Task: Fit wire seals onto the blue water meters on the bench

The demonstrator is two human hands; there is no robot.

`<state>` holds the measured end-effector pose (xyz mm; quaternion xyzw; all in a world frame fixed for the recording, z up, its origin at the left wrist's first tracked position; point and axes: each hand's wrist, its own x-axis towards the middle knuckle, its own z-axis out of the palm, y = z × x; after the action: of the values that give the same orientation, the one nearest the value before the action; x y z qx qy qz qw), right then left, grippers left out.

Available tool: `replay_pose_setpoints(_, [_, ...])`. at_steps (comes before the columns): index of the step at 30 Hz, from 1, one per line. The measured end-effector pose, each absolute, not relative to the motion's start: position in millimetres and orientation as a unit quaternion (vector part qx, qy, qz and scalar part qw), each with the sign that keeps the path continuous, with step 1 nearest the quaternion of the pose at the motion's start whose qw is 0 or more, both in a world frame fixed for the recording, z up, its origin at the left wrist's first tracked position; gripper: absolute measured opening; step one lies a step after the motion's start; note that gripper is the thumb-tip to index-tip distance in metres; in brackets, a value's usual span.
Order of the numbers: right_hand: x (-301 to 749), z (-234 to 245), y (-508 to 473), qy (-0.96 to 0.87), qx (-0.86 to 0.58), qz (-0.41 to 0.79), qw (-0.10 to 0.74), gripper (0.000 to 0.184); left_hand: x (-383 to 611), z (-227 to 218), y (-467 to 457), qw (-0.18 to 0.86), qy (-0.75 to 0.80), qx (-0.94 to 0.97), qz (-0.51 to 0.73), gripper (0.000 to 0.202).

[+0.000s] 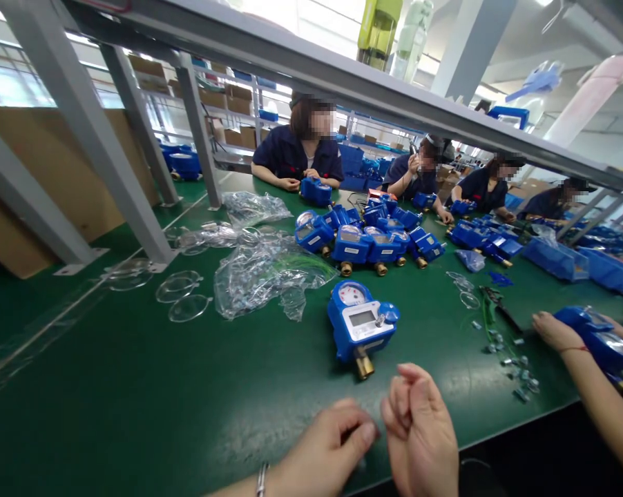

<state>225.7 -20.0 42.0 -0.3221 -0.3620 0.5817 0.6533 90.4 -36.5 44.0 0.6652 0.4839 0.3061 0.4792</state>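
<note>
In the head view, a blue water meter [362,321] with a round dial, a grey display and a brass fitting rests on the green table, just beyond my hands. My left hand [332,442] is closed, its fingers curled toward the thumb, low over the table's near edge. Beside it, my right hand [420,428] is raised with the palm partly toward me and the fingers bent in. Whatever either hand may hold is hidden or too small to make out. Neither hand touches the meter.
Clear plastic bags [260,273] and transparent rings [190,308] lie to the left. More blue meters [353,243] crowd the table behind. Green pliers [490,304] and small metal pieces [521,369] lie right, near a co-worker's hand [554,333]. A grey shelf frame [135,186] stands left.
</note>
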Motion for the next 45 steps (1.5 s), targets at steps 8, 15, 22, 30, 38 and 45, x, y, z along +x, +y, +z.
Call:
replay_pose_setpoints(8, [259, 46, -11, -0.524, -0.500, 0.386, 0.572, 0.027, -12, 71, 136, -0.011, 0.308, 0.933, 0.184, 0.084])
replay_pose_setpoints(15, [283, 55, -5, -0.694, -0.533, 0.139, 0.463, 0.013, 21, 39, 129, -0.049, 0.318, 0.931, 0.173, 0.069])
replay_pose_setpoints(22, [289, 58, -3, -0.770, -0.502, -0.107, 0.379, 0.009, 50, 31, 58, -0.098, 0.511, 0.828, 0.206, 0.065])
replay_pose_setpoints(30, [287, 58, 5, -0.806, -0.455, -0.189, 0.330, 0.015, 52, 22, 60, -0.106, 0.517, 0.821, 0.219, 0.066])
replay_pose_setpoints(38, [287, 55, 11, -0.824, -0.444, -0.165, 0.312, 0.014, 52, 21, 63, -0.112, 0.506, 0.827, 0.217, 0.064])
replay_pose_setpoints(45, [284, 55, 15, -0.839, -0.444, -0.143, 0.281, 0.011, 48, 29, 59, -0.030, 0.499, 0.834, 0.233, 0.079])
